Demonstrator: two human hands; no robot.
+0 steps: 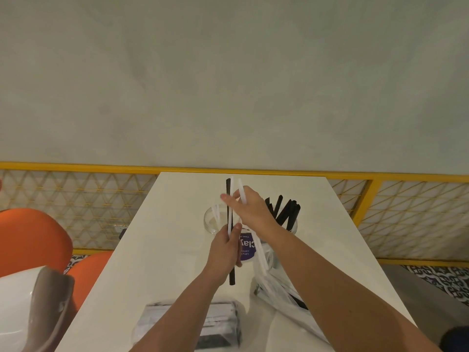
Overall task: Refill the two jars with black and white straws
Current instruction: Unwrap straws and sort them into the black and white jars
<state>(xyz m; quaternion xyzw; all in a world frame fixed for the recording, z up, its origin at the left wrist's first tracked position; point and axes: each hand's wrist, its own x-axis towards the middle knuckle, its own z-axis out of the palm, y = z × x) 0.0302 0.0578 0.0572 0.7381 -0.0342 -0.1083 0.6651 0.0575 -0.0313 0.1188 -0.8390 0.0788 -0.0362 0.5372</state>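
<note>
Where the long white worktop (pixel 172 250) carries two clear glass jars, the left jar (pixel 209 221) stands with a few white straws and the right jar (pixel 294 224) with black ones. The left hand (pixel 224 250) grips a black straw (pixel 232 275) and an upright white straw (pixel 231 185) together; the right hand (pixel 250 208) pinches a slanted white straw (pixel 261 260).

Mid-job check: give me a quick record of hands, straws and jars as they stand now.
left hand: grips a black straw and a white straw, both upright
right hand: pinches a second white straw, tilted
left jar: a few white straws
right jar: black straws
table: bag with more straws beside the right forearm
</note>
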